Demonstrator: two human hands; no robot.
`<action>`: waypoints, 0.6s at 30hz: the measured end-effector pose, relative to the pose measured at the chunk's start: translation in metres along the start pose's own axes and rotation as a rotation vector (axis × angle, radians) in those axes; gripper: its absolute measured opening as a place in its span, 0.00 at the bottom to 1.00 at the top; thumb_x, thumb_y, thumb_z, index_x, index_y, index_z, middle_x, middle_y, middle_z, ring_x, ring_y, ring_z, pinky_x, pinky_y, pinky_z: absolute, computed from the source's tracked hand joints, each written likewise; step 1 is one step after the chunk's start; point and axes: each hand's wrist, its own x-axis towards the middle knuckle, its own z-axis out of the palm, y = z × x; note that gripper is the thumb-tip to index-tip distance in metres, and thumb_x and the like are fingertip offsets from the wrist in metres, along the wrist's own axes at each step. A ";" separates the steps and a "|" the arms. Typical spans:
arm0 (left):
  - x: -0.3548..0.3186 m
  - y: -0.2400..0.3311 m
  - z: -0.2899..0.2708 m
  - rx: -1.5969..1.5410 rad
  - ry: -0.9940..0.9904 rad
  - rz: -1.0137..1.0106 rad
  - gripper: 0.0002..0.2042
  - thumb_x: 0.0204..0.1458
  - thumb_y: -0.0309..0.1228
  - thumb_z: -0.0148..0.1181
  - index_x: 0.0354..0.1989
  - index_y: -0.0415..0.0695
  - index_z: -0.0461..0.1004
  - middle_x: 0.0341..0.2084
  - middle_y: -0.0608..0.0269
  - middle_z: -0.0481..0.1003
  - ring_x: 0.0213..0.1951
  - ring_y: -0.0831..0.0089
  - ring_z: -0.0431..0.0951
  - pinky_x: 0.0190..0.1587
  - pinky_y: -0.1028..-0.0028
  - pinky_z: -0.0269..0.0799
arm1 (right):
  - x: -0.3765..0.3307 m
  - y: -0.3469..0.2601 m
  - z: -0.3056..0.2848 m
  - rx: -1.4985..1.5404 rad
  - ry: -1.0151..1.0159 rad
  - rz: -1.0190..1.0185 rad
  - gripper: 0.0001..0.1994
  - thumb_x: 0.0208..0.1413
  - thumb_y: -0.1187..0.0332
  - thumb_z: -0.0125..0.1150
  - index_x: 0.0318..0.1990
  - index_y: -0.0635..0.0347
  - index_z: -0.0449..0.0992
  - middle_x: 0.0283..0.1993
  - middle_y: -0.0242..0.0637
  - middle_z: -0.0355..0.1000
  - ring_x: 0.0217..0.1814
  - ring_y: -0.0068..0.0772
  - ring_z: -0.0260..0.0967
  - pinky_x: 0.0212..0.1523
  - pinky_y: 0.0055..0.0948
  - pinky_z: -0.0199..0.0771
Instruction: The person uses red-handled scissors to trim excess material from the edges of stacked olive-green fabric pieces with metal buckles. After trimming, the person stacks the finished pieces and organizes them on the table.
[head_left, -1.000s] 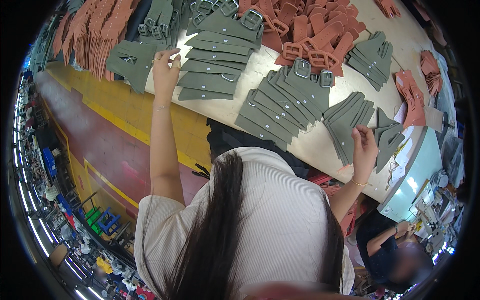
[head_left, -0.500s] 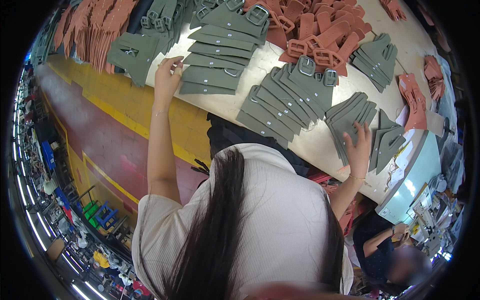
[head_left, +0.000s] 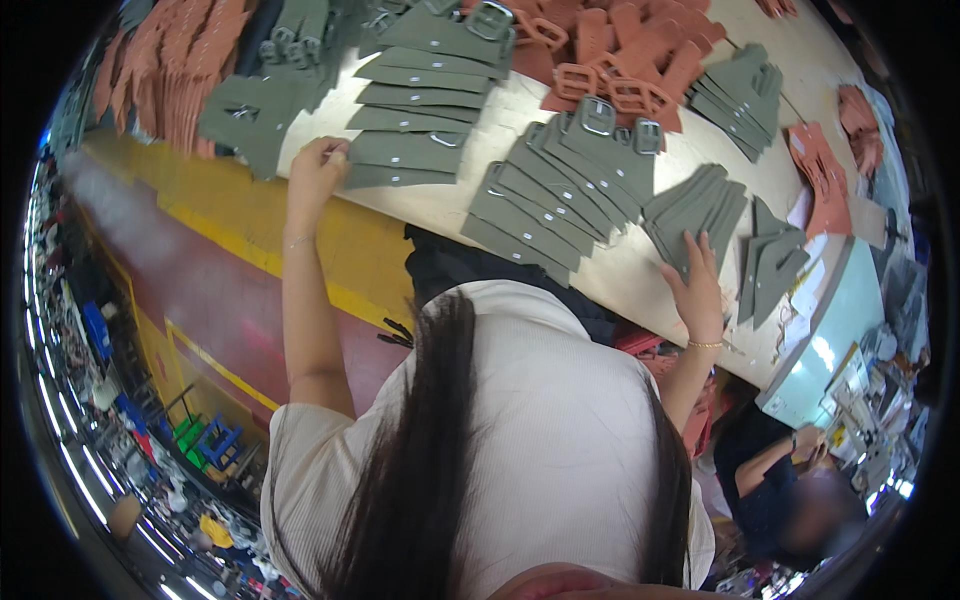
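At the table's near left edge, my left hand has its fingers curled together by the left end of a fanned row of dark green strap pieces. Whatever its fingertips may pinch is too small to make out. My right hand is open, fingers stretched up, at the lower end of a small green stack. Between my hands lies another fan of green pieces with metal buckles and small white labels. A further green stack sits right of my right hand.
Rust-coloured buckled straps heap at the table's far side, with more rust bundles at far left. One green piece overhangs the left edge. Papers lie at right, near a person seated by a sewing machine. A yellow and red floor spreads left.
My left hand's fingers have curled closer together. My right hand has slid slightly down toward the near edge, off the green stack's middle. The whole view has shifted a little.
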 end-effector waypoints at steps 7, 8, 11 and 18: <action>0.007 -0.003 0.000 -0.006 -0.040 0.001 0.11 0.54 0.31 0.57 0.38 0.35 0.76 0.27 0.58 0.77 0.30 0.73 0.74 0.36 0.75 0.69 | -0.010 -0.004 0.008 -0.148 -0.012 0.059 0.34 0.51 0.57 0.63 0.65 0.53 0.59 0.70 0.51 0.49 0.71 0.58 0.46 0.65 0.45 0.55; 0.008 -0.002 0.000 0.011 -0.040 -0.020 0.11 0.54 0.31 0.57 0.38 0.34 0.76 0.27 0.58 0.77 0.30 0.73 0.74 0.36 0.75 0.69 | -0.011 -0.005 0.008 -0.135 0.010 0.033 0.34 0.51 0.57 0.63 0.65 0.53 0.59 0.70 0.50 0.48 0.71 0.58 0.46 0.65 0.45 0.55; 0.010 0.003 -0.001 0.100 -0.053 -0.012 0.12 0.55 0.32 0.57 0.38 0.34 0.76 0.26 0.57 0.77 0.29 0.73 0.73 0.36 0.75 0.68 | -0.015 -0.006 0.013 -0.165 0.032 0.038 0.35 0.48 0.54 0.64 0.64 0.51 0.60 0.71 0.44 0.49 0.71 0.54 0.49 0.57 0.57 0.62; 0.006 0.017 -0.002 0.180 -0.051 0.017 0.13 0.55 0.34 0.57 0.37 0.34 0.76 0.27 0.53 0.77 0.29 0.70 0.74 0.37 0.73 0.69 | -0.019 -0.009 0.014 -0.186 0.051 0.017 0.32 0.49 0.54 0.64 0.62 0.49 0.65 0.70 0.44 0.51 0.69 0.54 0.51 0.58 0.54 0.62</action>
